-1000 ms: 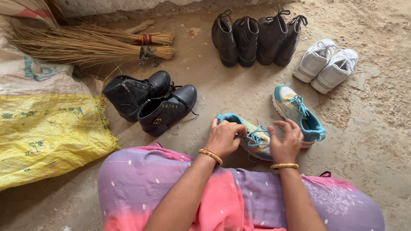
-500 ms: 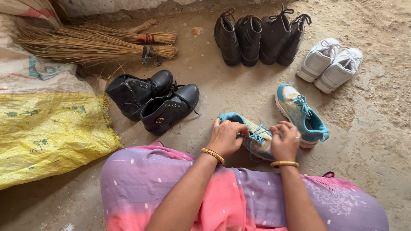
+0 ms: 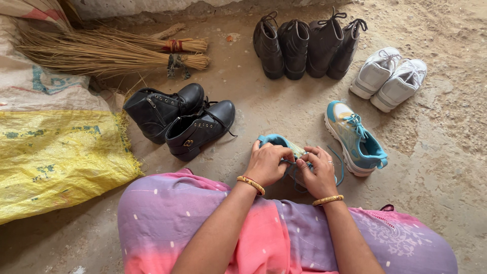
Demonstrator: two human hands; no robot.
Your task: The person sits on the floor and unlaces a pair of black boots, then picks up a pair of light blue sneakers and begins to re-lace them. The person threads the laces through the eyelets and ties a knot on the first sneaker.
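Note:
A teal and cream sneaker [image 3: 278,140] lies on the concrete floor in front of my knees. My left hand [image 3: 266,163] and my right hand [image 3: 317,172] meet over its middle, both pinching its blue laces [image 3: 339,170]; one lace loops out to the right. Most of the shoe is hidden under my hands. Its matching sneaker [image 3: 355,137] lies just to the right, laced, untouched. My lap is covered in pink and purple cloth [image 3: 274,228].
A pair of black ankle boots [image 3: 182,119] lies to the left. Several tall dark boots [image 3: 304,43] stand at the back, white sneakers [image 3: 388,76] to their right. Two straw brooms [image 3: 111,53] and a yellow woven sack [image 3: 56,152] are at left.
My right hand has moved left and closed in against my left hand over the sneaker, drawing the lace in. The shoe's front is now covered.

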